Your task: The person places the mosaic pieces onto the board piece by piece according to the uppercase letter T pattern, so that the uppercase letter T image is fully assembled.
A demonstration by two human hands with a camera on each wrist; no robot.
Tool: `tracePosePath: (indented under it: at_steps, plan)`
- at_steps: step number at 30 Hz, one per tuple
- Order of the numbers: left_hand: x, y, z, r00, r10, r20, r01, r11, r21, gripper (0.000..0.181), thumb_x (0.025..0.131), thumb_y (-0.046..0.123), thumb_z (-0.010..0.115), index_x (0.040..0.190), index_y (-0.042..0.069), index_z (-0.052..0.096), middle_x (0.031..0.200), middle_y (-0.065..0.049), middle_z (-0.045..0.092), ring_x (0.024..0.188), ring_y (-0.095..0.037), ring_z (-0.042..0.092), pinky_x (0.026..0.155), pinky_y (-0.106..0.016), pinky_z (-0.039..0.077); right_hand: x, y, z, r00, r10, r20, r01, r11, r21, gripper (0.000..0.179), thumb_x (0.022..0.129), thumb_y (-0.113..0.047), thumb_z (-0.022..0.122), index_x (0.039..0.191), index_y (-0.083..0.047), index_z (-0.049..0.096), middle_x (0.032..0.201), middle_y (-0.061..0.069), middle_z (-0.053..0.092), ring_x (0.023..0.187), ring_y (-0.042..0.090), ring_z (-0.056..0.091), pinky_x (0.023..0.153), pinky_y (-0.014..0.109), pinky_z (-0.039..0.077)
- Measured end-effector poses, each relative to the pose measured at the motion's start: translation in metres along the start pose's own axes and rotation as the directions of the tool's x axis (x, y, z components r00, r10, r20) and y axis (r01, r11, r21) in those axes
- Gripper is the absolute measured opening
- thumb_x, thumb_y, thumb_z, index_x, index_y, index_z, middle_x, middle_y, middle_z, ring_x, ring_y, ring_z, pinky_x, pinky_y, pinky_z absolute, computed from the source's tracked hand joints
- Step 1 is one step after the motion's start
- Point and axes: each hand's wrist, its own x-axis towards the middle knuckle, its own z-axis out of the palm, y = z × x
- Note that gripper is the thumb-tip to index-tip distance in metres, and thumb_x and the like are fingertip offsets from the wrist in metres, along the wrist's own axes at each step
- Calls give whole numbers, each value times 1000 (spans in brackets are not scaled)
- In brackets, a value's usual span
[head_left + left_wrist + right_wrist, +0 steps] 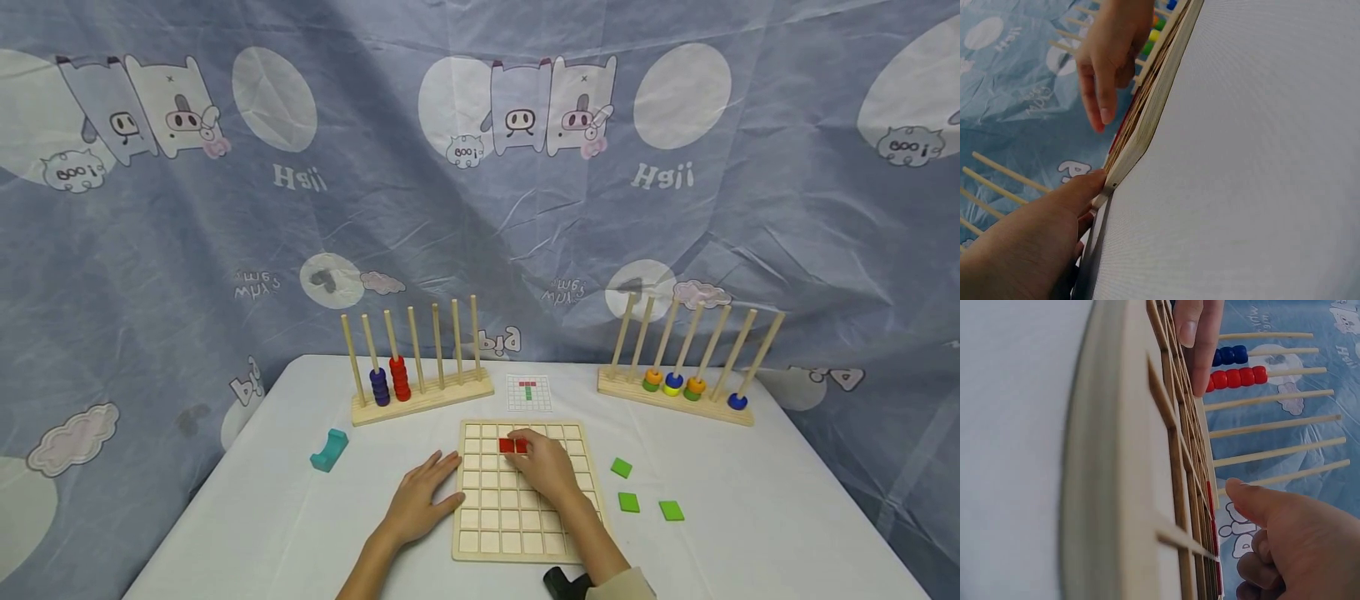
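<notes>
A wooden grid board [480, 546] lies flat on the white table, and two red square tiles [507, 446] show in its upper cells. My right hand [551, 471] is over the board's upper middle, fingertips close to the red tiles and partly covering that area. In the left wrist view the right hand [1113, 56] has its fingers pointing down above the board, with nothing seen between them. My left hand [420, 498] rests on the table, its fingers and thumb touching the board's left edge. The right wrist view shows the right thumb [1260, 500] extended, close to the red tiles.
Three green tiles [628, 502] lie right of the board. A pattern card [528, 393] with red and green squares is behind it, between a left peg rack [423, 404] and a right peg rack [675, 400] holding colored beads. A teal curved piece [329, 451] lies at left.
</notes>
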Motion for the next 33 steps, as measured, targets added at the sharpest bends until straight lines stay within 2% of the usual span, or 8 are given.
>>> tracePosePath:
  at_steps: [8, 18, 23, 33]
  plan:
    - [0, 0, 1, 1000, 5, -2, -5, 1000, 8, 61, 88, 48, 55, 138, 15, 44, 142, 4, 40, 134, -26, 29, 103, -51, 26, -11, 22, -21, 998, 63, -22, -63, 998, 1, 33, 77, -26, 75, 107, -14, 68, 47, -7, 32, 43, 7, 24, 40, 22, 22]
    - [0, 0, 0, 999, 29, -20, -29, 1000, 6, 60, 88, 44, 57, 137, 12, 45, 141, 0, 42, 132, -30, 32, 100, -54, 28, -33, 61, -68, 984, 169, -62, -172, 984, -43, 41, 79, -27, 74, 114, -10, 64, 50, -3, 37, 43, 8, 30, 39, 23, 26]
    - [1, 0, 0, 1000, 19, -13, -19, 1000, 8, 60, 88, 45, 57, 138, 13, 45, 142, 1, 41, 133, -28, 31, 101, -53, 27, -43, 79, -87, 976, 196, -96, -204, 976, -81, 40, 79, -27, 73, 113, -8, 64, 49, -4, 37, 41, 7, 29, 38, 22, 27]
    - [0, 2, 0, 999, 32, -35, -31, 999, 10, 59, 88, 43, 58, 136, 11, 47, 140, -2, 44, 131, -30, 33, 98, -55, 29, -55, 93, -106, 959, 265, -96, -275, 955, -113, 44, 78, -27, 73, 115, -6, 62, 51, -3, 38, 43, 10, 32, 39, 24, 27]
